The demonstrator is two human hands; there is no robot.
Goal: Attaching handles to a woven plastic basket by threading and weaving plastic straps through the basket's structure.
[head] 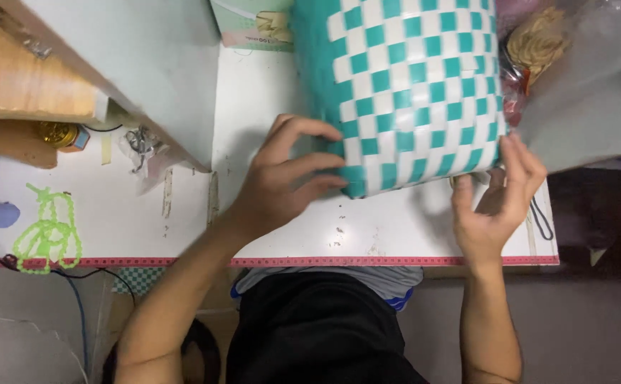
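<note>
1. Your left hand (289,171) is spread, fingers curled like a claw against the near left corner of the woven basket (414,92); the fingertips press the weave rather than pinch it, which looks like bracing so the basket doesn't slide sideways.
2. Your right hand (499,203) sits at the near right corner, palm turned up and fingers half open, tips touching the lower edge; it reads as support from beneath that corner. Can't tell whether the thumb hooks under.
3. Basket: teal and white check weave, flat strips, tipped so a broad side faces the camera. It sits over the white bench (396,227), middle to far side, between both hands; its top runs out of frame.
4. With a hand on each corner, the grip looks made for steadying or turning it.
5. Just right of the basket a clear plastic bag (538,50) holds tan fibre, touching or very close to the basket's side.
6. Behind the basket's left edge stands a pale green box (253,25), partly hidden.
7. Far left on the bench, well apart from your hands: a lime green bead string (47,231), a small gold-lidded jar (61,134) under a wooden shelf (19,78), and a small crumpled plastic packet (140,146).
8. A pink measuring tape strip (289,262) runs along the bench's near edge, right by your waist.
</note>
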